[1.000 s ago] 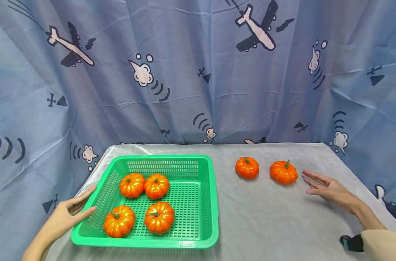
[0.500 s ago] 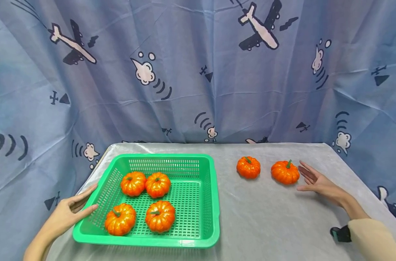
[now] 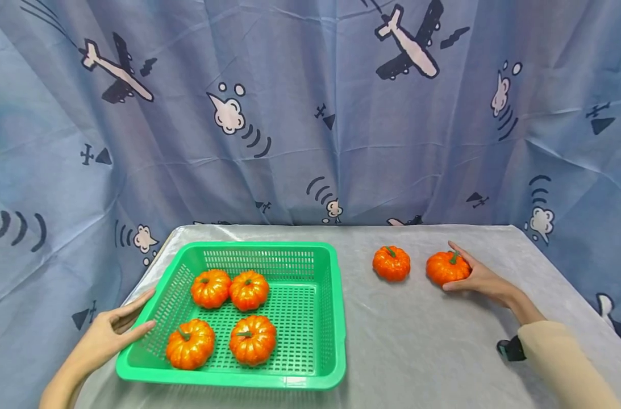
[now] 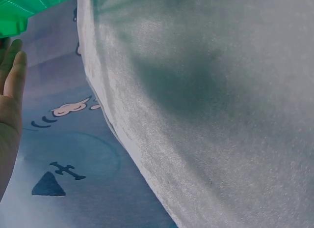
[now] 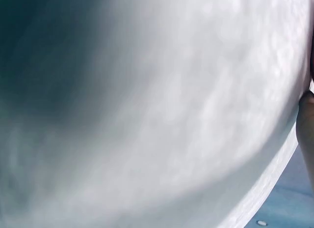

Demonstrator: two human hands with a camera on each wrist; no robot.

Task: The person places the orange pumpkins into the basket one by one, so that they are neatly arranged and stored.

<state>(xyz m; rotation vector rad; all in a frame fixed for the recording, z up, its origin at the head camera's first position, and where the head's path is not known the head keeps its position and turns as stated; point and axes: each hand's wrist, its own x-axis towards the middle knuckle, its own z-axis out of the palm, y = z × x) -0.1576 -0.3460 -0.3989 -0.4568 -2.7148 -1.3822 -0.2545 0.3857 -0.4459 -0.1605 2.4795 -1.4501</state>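
In the head view, my left hand (image 3: 103, 341) lies against the left side of a green plastic basket (image 3: 336, 318), fingers extended and thumb at the rim. Inside the basket sit several small orange pumpkins, among them one pumpkin (image 3: 190, 344) at front left. At the right, my right hand (image 3: 481, 279) reaches around an orange pumpkin with a green stem (image 3: 443, 268). The thumb is in front of it and straight fingers pass behind; firm contact cannot be made out. Another pumpkin (image 3: 391, 263) stands to its left. Only parts of each hand show in the wrist views.
A grey-white cloth covers the table (image 3: 392, 341). Behind it and at both sides hangs a blue curtain (image 3: 290, 113) printed with airplanes. A black strap device (image 3: 512, 349) sits at the right wrist, by a beige sleeve (image 3: 555, 346).
My right hand has moved left from beside the right-hand pumpkin until its thumb and fingers straddle it. The pumpkins and basket stay put, and my left hand keeps its place.
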